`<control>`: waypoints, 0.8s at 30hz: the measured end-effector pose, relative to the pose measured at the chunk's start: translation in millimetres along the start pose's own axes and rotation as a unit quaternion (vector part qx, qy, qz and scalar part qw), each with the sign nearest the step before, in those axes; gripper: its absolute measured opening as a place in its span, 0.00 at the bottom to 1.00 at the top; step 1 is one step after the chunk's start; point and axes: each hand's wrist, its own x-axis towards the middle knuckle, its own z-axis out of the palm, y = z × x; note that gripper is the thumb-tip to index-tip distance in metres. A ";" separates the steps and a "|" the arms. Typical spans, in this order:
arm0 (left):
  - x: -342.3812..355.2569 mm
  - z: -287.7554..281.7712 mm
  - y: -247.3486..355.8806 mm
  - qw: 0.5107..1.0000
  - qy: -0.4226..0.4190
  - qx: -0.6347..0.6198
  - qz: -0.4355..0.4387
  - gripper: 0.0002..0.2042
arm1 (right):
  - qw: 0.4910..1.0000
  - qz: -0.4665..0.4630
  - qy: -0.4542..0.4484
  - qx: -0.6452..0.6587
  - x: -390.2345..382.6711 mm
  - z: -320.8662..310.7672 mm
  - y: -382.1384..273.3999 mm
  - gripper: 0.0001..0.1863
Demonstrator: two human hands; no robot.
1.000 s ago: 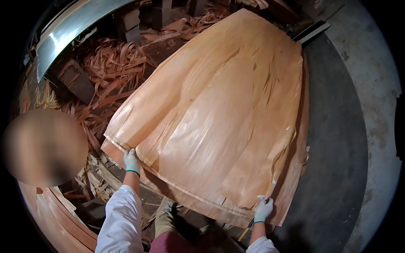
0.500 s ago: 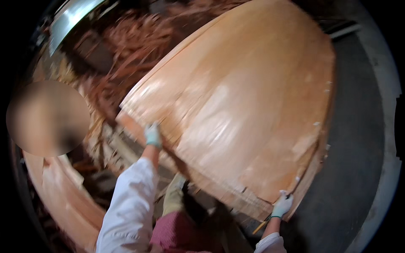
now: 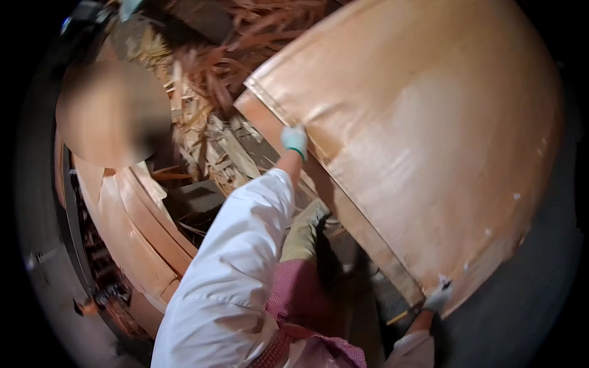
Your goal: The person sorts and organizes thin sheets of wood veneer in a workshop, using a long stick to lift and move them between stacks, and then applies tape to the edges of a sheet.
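Note:
A large, thin, orange-brown wood veneer sheet [image 3: 417, 122] fills the right half of the view, slightly buckled near its close edge. My left hand [image 3: 294, 140], in a pale glove with a green cuff, is closed on that close edge toward its left end. At the near right corner my right hand [image 3: 437, 297], also gloved, grips the sheet. A thin yellow stick [image 3: 397, 318] pokes out beside the right hand; the rest of it is hidden. Under the top sheet's edge a strip of another veneer layer [image 3: 374, 239] shows.
Torn veneer scraps [image 3: 208, 147] and reddish shreds [image 3: 257, 30] lie in a heap at the far left. More long veneer sheets [image 3: 135, 233] lie at left, beside a person blurred out there. Dark grey floor [image 3: 509, 313] shows at right.
My view has swung left and down, so the sheet and both hands appear farther right. Both hands keep their hold on the sheet's edge.

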 end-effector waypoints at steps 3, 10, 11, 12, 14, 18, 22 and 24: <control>35.0 -20.4 5.3 0.781 -0.168 0.489 0.350 0.17 | 0.990 -0.115 -0.030 -0.078 21.0 -6.0 24.9 0.15; -3.8 -22.7 19.9 0.982 -0.189 0.009 -0.019 0.10 | 0.965 0.125 -0.027 -0.230 47.5 -0.4 59.0 0.23; 9.7 -30.6 15.3 0.986 -0.158 -0.022 0.038 0.10 | 0.965 0.149 -0.044 -0.213 52.7 11.4 55.2 0.23; 2.0 -26.7 13.1 0.984 -0.174 -0.021 0.014 0.09 | 0.961 0.160 -0.035 -0.221 52.5 2.6 65.4 0.23; -21.7 -8.5 18.9 0.975 -0.219 -0.013 -0.046 0.09 | 0.955 0.134 -0.040 -0.260 57.2 -22.7 92.8 0.22; -7.1 -23.4 21.1 0.979 -0.199 -0.041 -0.034 0.06 | 0.963 0.144 -0.061 -0.218 53.1 -2.2 87.3 0.23; -15.1 -31.7 20.3 0.993 -0.048 0.100 0.046 0.14 | 0.958 0.179 -0.071 -0.214 56.3 -0.4 77.2 0.27; -131.4 -3.4 50.5 0.971 -0.021 0.220 0.092 0.15 | 0.955 0.171 0.033 -0.240 38.3 -28.3 91.4 0.28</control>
